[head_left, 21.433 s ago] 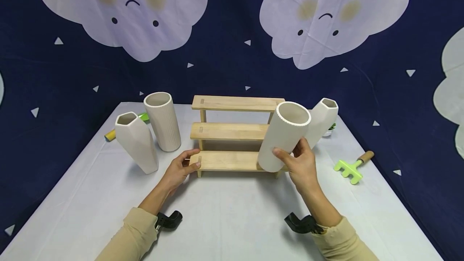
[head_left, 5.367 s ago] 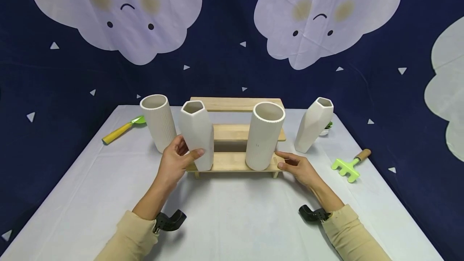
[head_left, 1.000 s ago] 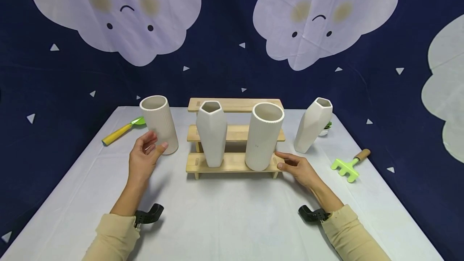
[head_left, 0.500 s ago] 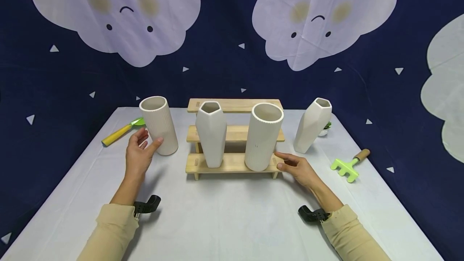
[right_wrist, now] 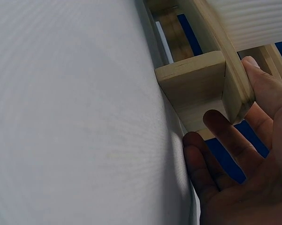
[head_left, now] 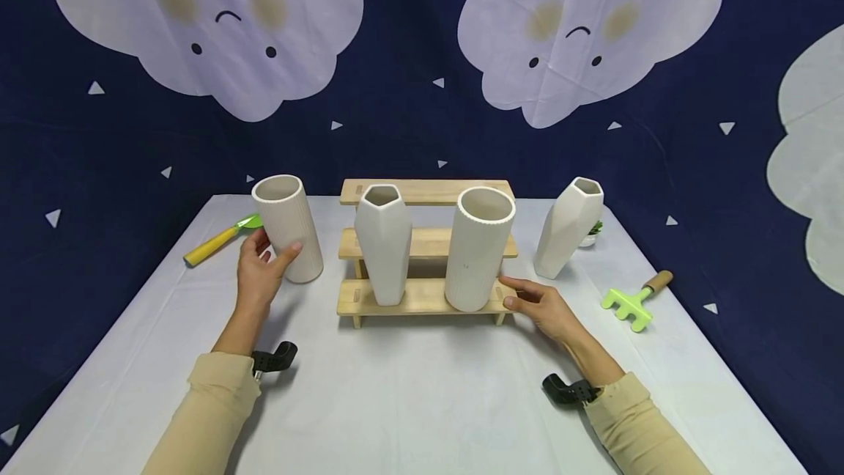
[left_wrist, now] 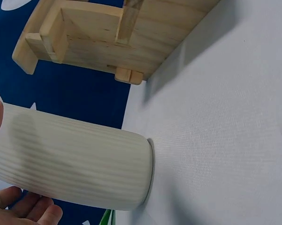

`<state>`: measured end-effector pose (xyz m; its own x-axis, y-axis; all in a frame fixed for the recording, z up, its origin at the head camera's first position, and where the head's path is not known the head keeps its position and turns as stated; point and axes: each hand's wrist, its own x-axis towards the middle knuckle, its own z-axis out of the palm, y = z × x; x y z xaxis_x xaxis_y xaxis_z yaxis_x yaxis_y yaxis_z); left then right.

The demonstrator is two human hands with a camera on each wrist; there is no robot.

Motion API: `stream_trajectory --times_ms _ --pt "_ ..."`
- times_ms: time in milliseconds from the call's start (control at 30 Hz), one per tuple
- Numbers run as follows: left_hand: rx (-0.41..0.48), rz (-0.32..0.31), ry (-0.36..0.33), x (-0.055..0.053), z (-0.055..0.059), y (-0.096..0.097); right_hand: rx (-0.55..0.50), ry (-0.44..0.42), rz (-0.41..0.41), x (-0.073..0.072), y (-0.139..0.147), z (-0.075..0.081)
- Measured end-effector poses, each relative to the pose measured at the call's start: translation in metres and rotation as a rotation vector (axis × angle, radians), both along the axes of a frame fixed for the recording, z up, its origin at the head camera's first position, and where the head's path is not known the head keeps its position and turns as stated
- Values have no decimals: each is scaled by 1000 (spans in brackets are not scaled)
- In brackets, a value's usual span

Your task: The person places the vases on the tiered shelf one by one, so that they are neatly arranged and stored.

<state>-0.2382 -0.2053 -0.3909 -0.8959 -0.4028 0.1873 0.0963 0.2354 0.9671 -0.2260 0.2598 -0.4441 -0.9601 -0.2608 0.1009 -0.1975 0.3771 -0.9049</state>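
Ribbed vase: I'm seeing the ribbed vase (head_left: 290, 233) standing on the tabletop (head_left: 448, 387), left of the rack (head_left: 425, 292) and apart from it; the left wrist view is cutting off its mouth.
Left hand: the left hand (head_left: 258, 273) is curving around the ribbed vase, thumb in front; the vase is hiding some fingertips, so I'm not managing to tell how firmly they're pressing.
Right hand: the right hand (head_left: 543, 310) is gripping the right end of the rack's lowest board; whether its lower fingers are touching wood, I cannot tell.
Rack load: a faceted vase (head_left: 385, 248) and a fluted vase (head_left: 479, 255) are standing on that board, covering parts of the boards behind.
Plant: a plant (head_left: 591, 233) is showing only partly behind another vase (head_left: 568, 229).
Trowel: the ribbed vase is hiding the tip of the trowel (head_left: 214, 244).
Sleeves: both sleeves (head_left: 211, 402) are running out of frame.
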Motion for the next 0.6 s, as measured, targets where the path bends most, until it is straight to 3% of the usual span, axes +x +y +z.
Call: stream_trajectory --times_ms 600 --pt "-35 -9 -85 -16 3 4 3 -12 -4 0 1 0"
